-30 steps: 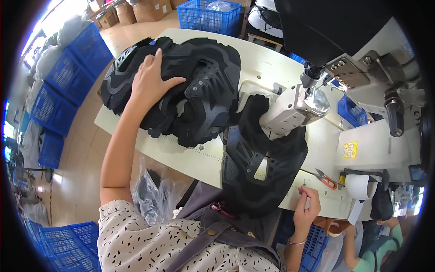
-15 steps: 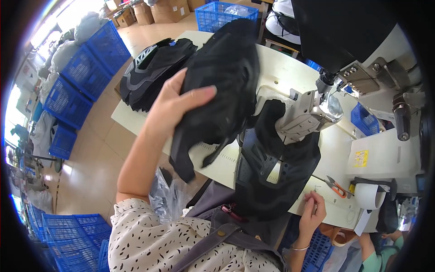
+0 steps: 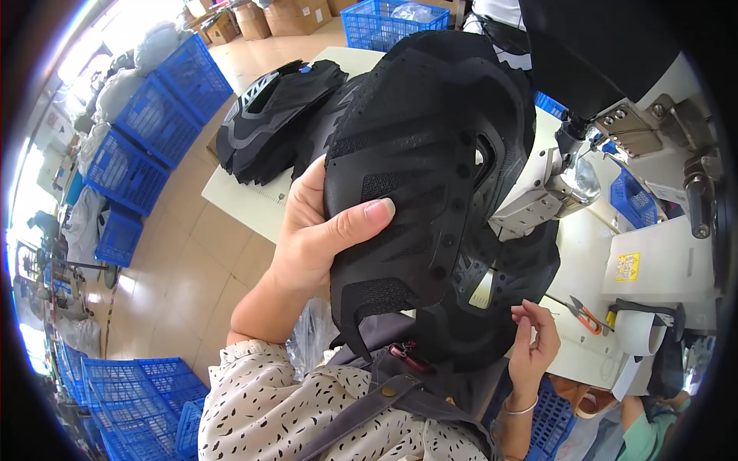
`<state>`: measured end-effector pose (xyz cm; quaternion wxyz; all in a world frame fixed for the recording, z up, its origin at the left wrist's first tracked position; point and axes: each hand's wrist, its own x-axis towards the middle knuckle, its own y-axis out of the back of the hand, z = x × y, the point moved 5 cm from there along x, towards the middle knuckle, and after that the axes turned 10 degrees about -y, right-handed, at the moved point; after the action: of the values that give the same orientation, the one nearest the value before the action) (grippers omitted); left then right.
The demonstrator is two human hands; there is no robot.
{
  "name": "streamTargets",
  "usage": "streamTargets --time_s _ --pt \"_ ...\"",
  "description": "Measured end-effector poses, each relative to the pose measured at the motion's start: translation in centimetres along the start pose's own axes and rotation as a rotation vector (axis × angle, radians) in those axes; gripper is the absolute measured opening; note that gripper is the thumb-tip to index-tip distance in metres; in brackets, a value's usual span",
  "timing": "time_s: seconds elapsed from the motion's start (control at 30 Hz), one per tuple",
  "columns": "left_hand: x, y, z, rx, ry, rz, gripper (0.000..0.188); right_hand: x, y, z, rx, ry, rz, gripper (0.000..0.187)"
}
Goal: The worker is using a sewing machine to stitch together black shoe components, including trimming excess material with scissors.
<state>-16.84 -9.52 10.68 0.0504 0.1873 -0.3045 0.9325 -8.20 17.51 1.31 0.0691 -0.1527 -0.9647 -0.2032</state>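
A flat black shoe upper (image 3: 415, 146) is raised in front of me, its textured panels and a long slot showing. My left hand (image 3: 307, 246) pinches its left edge, thumb on top and the other fingers behind. Beneath it, a second black shoe upper (image 3: 542, 265) lies at the sewing machine's metal head (image 3: 530, 203), partly covered by the raised one. My right hand (image 3: 536, 346), loosely curled with its fingers apart and empty, is beside that second upper's near right edge.
More shoe uppers (image 3: 269, 123) are stacked on the pale table (image 3: 246, 211) at the left. Orange-handled thread snips (image 3: 586, 316) and a white roll (image 3: 638, 334) lie at the right. Blue crates (image 3: 127, 169) line the left floor; another person's sleeve (image 3: 649, 434) appears lower right.
My left hand has brought the raised upper to the right and nearer, turning its face more toward me. It now covers more of the upper at the machine. My right hand stays empty.
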Motion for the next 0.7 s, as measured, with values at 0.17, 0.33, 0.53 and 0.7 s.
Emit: streamTargets --time_s 0.17,0.33,0.53,0.7 --pt "0.1 0.1 0.2 0.015 -0.022 -0.035 0.047 0.1 -0.4 -0.3 0.017 -0.022 -0.022 0.016" --pt "0.0 0.2 0.4 0.022 -0.029 -0.075 0.046 0.3 -0.9 -0.9 0.040 0.005 -0.057 0.016" --pt "-0.2 -0.1 0.7 -0.022 -0.057 -0.060 0.046 1.4 -2.2 -2.2 0.093 -0.031 -0.217 0.020" --pt "-0.3 0.0 0.8 -0.005 -0.064 -0.072 0.047 3.1 -5.4 -2.6 0.386 -0.193 -0.531 0.042"
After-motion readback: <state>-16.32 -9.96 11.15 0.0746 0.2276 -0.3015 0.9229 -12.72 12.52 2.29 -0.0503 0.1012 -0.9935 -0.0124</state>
